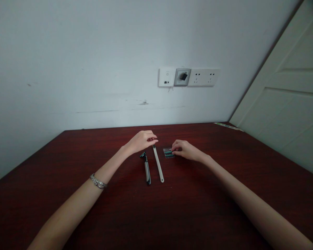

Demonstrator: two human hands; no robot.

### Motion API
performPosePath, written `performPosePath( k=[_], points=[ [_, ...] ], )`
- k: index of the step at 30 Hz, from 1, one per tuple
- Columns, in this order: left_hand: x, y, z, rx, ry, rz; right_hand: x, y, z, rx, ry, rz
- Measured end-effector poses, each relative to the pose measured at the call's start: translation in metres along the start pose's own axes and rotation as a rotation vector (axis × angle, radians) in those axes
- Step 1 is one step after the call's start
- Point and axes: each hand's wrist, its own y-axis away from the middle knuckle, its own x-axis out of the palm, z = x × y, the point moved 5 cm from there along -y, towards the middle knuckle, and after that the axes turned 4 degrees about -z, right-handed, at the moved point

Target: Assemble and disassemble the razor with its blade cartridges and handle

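Observation:
My left hand (143, 141) is over the far end of a slim, long white-handled tool (158, 165), thumb and fingertips curled close together around that end. The tool lies on the table with a small hole at its near end. Its far tip is dark and mostly covered by the hand, so its kind cannot be told. My right hand (184, 149) pinches the right edge of a small clear plastic case (168, 156) with green razor cartridges inside. Left of the white tool lies a razor (147, 170) with a dark and pale handle, its head pointing away, touched by neither hand.
The dark red wooden table (120, 215) meets a white wall (94, 62) at the back. Wall sockets (202, 77) sit above it, with a black plug (183, 76) in one. A pale panelled door (289, 93) borders the right; a thin printed strip (228, 126) lies near the back right corner.

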Motion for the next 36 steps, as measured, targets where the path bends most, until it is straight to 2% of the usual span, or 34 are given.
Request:
performPosePath(
  k=[13, 21, 28, 32, 36],
  points=[
    [-0.001, -0.001, -0.001, -0.012, 0.003, 0.013, 0.002, -0.001, 0.002, 0.018, -0.026, 0.001],
    [-0.001, 0.000, 0.000, -0.018, 0.010, 0.011, 0.006, 0.001, -0.004, 0.154, -0.107, 0.021],
    [0.000, -0.001, -0.001, -0.019, 0.009, 0.020, 0.008, 0.001, -0.010, 0.177, -0.186, 0.029],
    [-0.003, 0.000, 0.000, -0.029, -0.001, 0.012, -0.005, 0.000, -0.005, 0.162, -0.179, -0.032],
    [-0.013, -0.001, 0.007, -0.077, 0.010, 0.008, -0.017, -0.002, 0.008, 0.212, -0.186, -0.128]
  ],
)
